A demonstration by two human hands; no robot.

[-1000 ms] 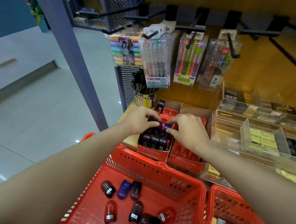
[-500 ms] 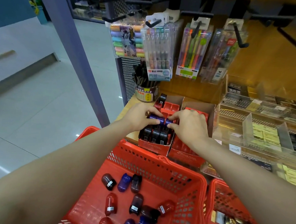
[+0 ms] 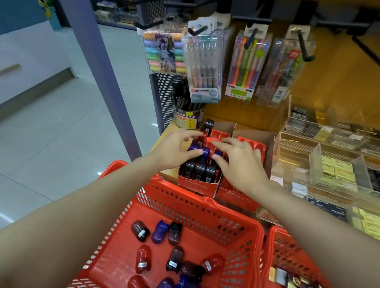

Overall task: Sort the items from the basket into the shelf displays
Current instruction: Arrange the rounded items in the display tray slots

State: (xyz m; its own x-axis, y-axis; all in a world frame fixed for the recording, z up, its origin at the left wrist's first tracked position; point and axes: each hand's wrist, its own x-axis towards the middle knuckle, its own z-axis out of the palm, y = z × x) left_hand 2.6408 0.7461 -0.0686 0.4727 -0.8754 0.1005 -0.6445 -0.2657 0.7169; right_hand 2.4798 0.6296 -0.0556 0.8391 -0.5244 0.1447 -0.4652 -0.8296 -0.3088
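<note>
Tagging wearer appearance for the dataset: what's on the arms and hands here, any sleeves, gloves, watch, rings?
Both forearms are bare as far up as the frame shows, no sleeve edge in view. The left hand and right hand wear no gloves; no watch, bracelet or ring shows on wrists or fingers. No markings visible.

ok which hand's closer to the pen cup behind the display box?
Left. The left hand sits just in front of the pen cup, slightly left of it. The right hand is further right, over the display box.

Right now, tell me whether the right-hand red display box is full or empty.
Mostly empty as far as visible: the right display box shows bare red slots, though the right hand hides its front part.
</note>
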